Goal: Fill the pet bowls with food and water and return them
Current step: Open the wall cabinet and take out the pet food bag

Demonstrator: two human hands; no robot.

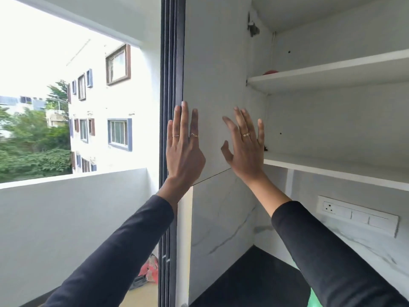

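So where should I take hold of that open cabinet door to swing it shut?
Take the cabinet door by its free vertical edge, where the left hand's fingertips already lie, coming from the window side. The panel is flat with no handle in view, so wrapping fingers round that edge, or pushing flat on the face, looks like the only purchase.

Left hand (184, 149) flat, fingers straight, on open white cabinet door (215, 85), right hand (244, 147) spread at its 3 o'clock, red object (270, 72) on upper shelf (327, 79) at 1 o'clock
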